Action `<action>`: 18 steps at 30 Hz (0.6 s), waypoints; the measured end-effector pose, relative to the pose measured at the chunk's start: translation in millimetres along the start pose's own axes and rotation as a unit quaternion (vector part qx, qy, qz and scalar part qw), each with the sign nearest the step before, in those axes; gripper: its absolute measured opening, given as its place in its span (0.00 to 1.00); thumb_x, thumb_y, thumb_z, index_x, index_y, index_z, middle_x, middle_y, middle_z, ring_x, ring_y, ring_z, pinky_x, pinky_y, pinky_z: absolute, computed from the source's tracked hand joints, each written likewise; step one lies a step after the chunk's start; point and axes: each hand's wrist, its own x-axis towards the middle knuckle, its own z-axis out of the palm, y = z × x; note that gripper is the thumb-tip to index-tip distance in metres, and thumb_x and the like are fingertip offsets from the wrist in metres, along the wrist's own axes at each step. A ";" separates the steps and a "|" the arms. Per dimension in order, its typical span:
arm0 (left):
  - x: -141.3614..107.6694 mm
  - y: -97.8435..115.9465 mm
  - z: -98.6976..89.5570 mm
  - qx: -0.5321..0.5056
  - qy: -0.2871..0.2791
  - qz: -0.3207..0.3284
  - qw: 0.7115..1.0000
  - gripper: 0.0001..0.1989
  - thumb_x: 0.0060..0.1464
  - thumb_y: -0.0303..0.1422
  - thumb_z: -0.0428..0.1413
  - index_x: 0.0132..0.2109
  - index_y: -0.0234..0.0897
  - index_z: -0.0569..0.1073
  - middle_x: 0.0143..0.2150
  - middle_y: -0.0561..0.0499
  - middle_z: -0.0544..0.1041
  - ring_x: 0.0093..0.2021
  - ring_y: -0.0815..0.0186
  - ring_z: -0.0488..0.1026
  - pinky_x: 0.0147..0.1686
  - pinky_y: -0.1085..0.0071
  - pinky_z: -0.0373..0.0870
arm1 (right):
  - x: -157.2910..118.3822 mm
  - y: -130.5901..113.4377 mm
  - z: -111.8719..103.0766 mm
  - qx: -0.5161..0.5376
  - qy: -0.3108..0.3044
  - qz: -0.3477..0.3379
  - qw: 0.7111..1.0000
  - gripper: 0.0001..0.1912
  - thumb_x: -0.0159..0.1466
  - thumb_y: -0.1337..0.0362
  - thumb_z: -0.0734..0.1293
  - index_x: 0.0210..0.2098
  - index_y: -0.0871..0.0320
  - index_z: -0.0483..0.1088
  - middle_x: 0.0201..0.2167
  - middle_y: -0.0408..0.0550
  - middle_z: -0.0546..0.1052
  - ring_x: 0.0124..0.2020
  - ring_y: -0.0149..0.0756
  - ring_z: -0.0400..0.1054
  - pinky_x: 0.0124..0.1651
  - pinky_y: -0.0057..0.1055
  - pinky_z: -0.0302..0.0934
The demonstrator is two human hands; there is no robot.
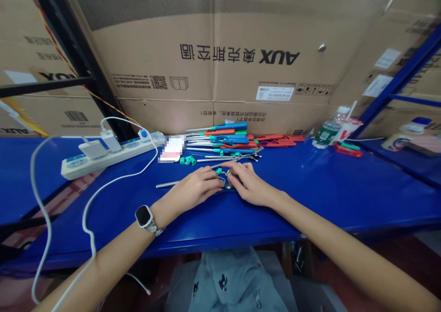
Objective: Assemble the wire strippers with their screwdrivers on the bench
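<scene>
Hands [248, 184], thin wires [223, 178] between, blue tabletop [337, 188]

Left of my left grip [201, 184]: one watch [143, 216], one power strip [112, 156]. Right of my right grip [251, 184]: two bottles [325, 135], one cup [343, 130], one straw [352, 109].

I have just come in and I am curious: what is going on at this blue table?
A person's left hand and right hand are close together above the blue table, with their fingertips at thin wires; the exact grip is too small to tell. A metal tube sticks out beside the left hand. Behind the hands lie small green pieces and a pile of coloured handles with metal rods.
</scene>
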 end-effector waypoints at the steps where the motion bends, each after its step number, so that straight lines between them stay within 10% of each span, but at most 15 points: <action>1: -1.0 -0.8 0.1 -0.011 -0.002 0.000 1.000 0.13 0.72 0.33 0.49 0.46 0.38 0.79 0.40 0.47 0.77 0.42 0.62 0.72 0.45 0.64 0.72 | -0.7 1.1 -0.4 -0.007 0.009 0.002 1.000 0.19 0.75 0.63 0.55 0.65 0.52 0.59 0.44 0.50 0.77 0.49 0.44 0.69 0.57 0.46 0.54; 18: -4.1 1.1 3.9 -0.028 -0.004 -0.004 1.000 0.17 0.72 0.32 0.47 0.48 0.37 0.81 0.40 0.44 0.78 0.42 0.61 0.72 0.42 0.63 0.76 | -1.8 -1.5 4.0 -0.104 -0.011 -0.018 0.994 0.15 0.74 0.64 0.58 0.57 0.56 0.66 0.51 0.55 0.77 0.48 0.47 0.65 0.51 0.44 0.54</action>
